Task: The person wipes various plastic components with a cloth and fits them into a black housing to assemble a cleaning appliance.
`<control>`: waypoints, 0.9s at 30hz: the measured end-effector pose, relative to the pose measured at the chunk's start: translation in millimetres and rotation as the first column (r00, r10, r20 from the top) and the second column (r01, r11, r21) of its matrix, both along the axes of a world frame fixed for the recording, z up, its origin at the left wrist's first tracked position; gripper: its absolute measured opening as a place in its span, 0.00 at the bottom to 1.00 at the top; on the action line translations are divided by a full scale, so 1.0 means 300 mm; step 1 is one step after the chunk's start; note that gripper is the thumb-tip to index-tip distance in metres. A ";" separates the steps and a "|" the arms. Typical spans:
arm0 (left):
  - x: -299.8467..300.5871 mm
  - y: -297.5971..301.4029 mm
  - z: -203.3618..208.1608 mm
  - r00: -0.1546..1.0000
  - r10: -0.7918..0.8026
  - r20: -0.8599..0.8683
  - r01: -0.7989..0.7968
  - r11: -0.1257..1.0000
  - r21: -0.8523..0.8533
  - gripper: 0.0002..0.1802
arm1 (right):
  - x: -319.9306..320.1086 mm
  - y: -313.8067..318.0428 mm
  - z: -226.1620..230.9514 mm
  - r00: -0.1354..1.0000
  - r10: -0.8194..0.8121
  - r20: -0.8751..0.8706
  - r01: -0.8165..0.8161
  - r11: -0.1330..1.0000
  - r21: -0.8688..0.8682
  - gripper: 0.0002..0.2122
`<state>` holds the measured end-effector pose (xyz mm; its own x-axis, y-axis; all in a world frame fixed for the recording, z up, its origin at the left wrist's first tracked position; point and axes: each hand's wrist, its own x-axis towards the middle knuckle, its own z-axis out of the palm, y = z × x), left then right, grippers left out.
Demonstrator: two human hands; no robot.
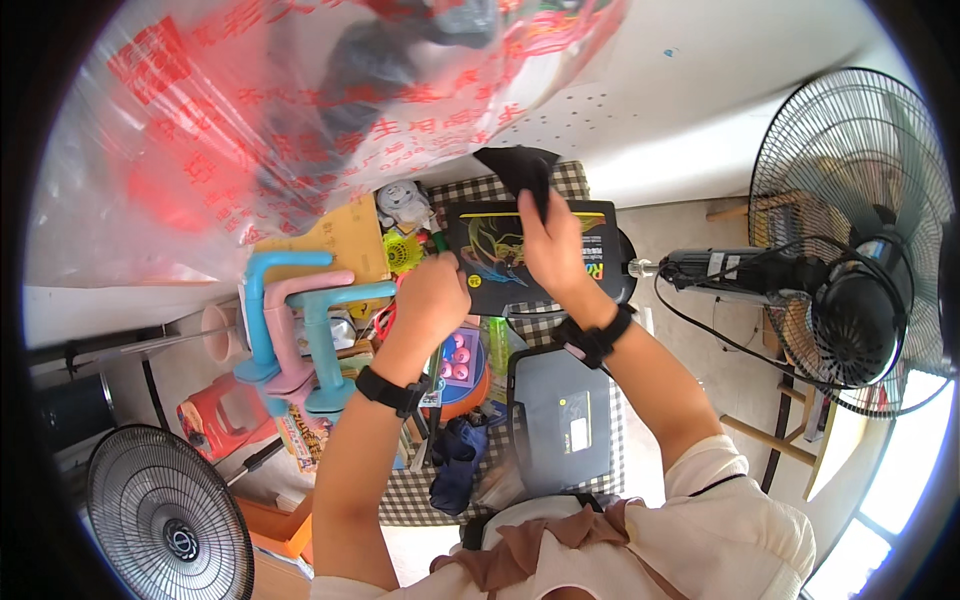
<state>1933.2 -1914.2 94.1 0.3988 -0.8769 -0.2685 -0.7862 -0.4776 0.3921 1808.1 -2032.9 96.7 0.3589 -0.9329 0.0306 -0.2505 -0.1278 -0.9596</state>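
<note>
My right hand [553,245] is closed on a black cloth [520,170], which hangs up and to the left from its fingers. Beneath that hand lies a flat black case [490,235] with a coloured printed design on its lid. At the case's left edge, my left hand [435,290] is curled; whether anything is inside its fingers is hidden. A yellow spiky round thing [403,252] sits just beyond the left hand. Both wrists wear black bands. A second, grey-blue case [560,425] lies nearer to me on the checked tablecloth [400,500].
Blue and pink T-shaped stands [318,340] rise on the left. A large clear bag with red print [300,120] hangs overhead. One black fan [850,250] stands at right, another fan [170,520] at lower left. A dark blue pouch [460,465] lies near my body.
</note>
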 end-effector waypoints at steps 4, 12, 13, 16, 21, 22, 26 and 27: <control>-0.128 0.028 -0.024 0.993 0.024 -0.118 -0.021 1.000 0.022 0.14 | -0.243 0.051 0.008 0.975 -0.002 -0.221 -0.119 0.841 -0.528 0.16; -0.387 0.073 -0.036 -0.208 0.537 -0.817 -0.681 0.520 0.515 0.13 | -0.405 0.054 -0.269 0.782 0.171 -0.599 -0.421 0.854 -0.306 0.22; -0.398 0.078 -0.048 -0.320 0.488 -0.812 -0.704 0.452 0.548 0.12 | -0.401 0.056 -0.268 0.787 0.181 -0.590 -0.420 0.857 -0.297 0.22; -0.394 0.074 -0.103 -0.438 0.381 -0.815 -0.719 0.396 0.571 0.10 | -0.395 0.057 -0.264 0.782 0.208 -0.587 -0.433 0.859 -0.273 0.24; -0.383 0.035 -0.163 -0.535 0.341 -0.773 -0.723 0.288 0.628 0.02 | -0.410 0.050 -0.291 0.739 0.211 -0.640 -0.470 0.841 -0.266 0.24; -0.379 0.034 -0.178 -0.534 0.351 -0.769 -0.718 0.292 0.632 0.01 | -0.412 0.047 -0.299 0.730 0.203 -0.653 -0.473 0.840 -0.267 0.23; -0.378 0.023 -0.198 -0.499 0.428 -0.753 -0.712 0.293 0.638 0.03 | -0.430 0.040 -0.302 0.779 0.235 -0.582 -0.433 0.872 -0.227 0.23; -0.380 0.015 -0.192 -0.455 0.460 -0.763 -0.719 0.317 0.619 0.03 | -0.435 0.033 -0.294 0.790 0.245 -0.562 -0.422 0.883 -0.208 0.23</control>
